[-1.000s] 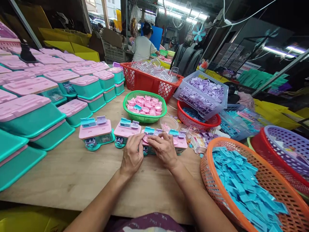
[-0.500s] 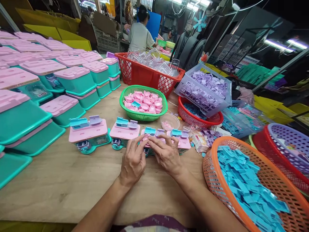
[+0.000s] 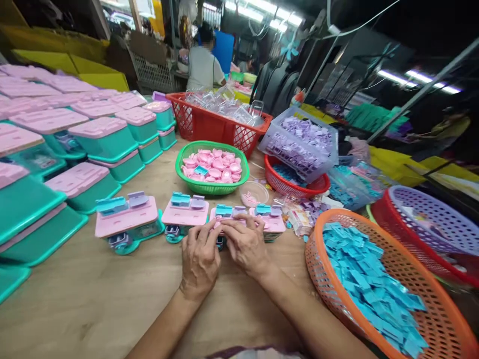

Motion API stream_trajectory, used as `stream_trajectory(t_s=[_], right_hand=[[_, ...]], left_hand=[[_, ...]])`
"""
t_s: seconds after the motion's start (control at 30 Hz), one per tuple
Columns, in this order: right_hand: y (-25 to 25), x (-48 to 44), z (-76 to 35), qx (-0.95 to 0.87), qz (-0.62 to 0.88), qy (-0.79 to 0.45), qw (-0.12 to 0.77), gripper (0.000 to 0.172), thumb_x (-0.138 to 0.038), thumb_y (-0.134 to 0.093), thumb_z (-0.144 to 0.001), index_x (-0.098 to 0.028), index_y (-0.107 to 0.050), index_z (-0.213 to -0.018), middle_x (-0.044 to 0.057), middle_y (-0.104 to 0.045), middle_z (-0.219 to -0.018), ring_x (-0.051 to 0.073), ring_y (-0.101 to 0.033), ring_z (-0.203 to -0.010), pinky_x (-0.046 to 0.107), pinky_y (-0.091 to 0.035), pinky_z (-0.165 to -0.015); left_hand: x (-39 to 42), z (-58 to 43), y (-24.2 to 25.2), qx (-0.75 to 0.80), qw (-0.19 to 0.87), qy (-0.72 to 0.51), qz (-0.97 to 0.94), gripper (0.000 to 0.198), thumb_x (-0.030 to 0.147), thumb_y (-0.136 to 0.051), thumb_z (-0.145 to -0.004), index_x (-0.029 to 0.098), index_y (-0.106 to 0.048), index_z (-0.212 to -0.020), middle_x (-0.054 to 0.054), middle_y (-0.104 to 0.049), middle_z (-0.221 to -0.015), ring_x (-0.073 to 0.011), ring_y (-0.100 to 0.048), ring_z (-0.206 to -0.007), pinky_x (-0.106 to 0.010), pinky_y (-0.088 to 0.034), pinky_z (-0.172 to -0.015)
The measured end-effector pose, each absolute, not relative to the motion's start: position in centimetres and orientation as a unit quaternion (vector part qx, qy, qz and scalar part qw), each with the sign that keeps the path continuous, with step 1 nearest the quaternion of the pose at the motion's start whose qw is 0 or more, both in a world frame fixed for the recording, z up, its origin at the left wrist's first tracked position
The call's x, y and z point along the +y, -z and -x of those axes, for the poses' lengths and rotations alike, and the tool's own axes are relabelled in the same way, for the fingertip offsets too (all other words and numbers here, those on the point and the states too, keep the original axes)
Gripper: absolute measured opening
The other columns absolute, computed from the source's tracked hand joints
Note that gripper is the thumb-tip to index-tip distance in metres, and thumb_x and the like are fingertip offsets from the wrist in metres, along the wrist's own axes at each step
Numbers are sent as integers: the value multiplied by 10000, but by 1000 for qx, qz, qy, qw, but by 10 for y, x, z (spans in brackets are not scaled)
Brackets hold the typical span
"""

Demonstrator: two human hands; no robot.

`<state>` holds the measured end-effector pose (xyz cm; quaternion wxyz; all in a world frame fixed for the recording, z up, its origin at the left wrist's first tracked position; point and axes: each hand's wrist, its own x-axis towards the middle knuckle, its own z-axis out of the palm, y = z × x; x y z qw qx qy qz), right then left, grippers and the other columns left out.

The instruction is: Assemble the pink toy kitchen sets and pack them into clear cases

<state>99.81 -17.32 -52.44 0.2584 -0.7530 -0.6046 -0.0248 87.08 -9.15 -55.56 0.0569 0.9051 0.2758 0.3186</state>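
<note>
Both hands meet over a pink-lidded toy box (image 3: pixel 213 213) in a row of several on the wooden table. My left hand (image 3: pixel 201 257) has its fingers closed on a small pink plastic piece (image 3: pixel 217 223) at the box's near edge. From the other side my right hand (image 3: pixel 245 244) presses its bent fingertips on the same piece; the fingers hide most of it. To the left stand a similar box (image 3: pixel 186 214) and another box (image 3: pixel 127 219), each with raised blue and lilac flaps on top. At the right end, one more box (image 3: pixel 275 224) is partly behind my right hand.
A green basket (image 3: pixel 213 188) of pink oval pieces stands behind the row. An orange basket (image 3: pixel 316 259) of blue pieces is at the right. Stacked teal boxes (image 3: pixel 101 147) fill the left. Behind are a red crate (image 3: pixel 209 124) and a tilted clear bin (image 3: pixel 299 162) of lilac parts.
The camera view has shifted, so the scene sits a little further left. Both hands stay at the same box, fingers pressed slightly flatter over the pink piece.
</note>
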Motion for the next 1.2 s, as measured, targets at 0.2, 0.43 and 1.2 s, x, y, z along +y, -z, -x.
stream_trajectory(t_s=[0.2, 0.43, 1.2], right_hand=[[493, -172, -1012, -666, 725, -61, 162, 239, -313, -524, -960, -291, -658, -1155, -20, -672, -1250, 268, -449, -1197, 473, -319, -929], [436, -177, -1024, -700, 699, -146, -16, 286, -321, -557, -920, -199, -677, -1149, 115, -698, -1165, 319, -546, -1151, 500, -422, -915], [492, 22, -1193, -577, 813, -76, 18, 218, -272, -704, -826, -105, -735, -963, 198, -717, -1073, 304, -649, -1031, 403, -464, -893]], left_hand=[[-93, -873, 542, 280, 2, -288, -916, 355, 92, -538, -851, 174, -616, -1187, -95, -620, -1196, -296, -522, -1069, -411, -445, -833], [-104, -870, 524, 263, 15, -223, -939, 203, 203, -522, -892, 161, -635, -1056, -129, -568, -1128, -311, -502, -1070, -426, -467, -842], [123, -1065, 482, 296, 309, -4, -904, 322, 167, -667, -634, 103, -705, -947, -60, -704, -770, -159, -596, -623, -224, -419, -532]])
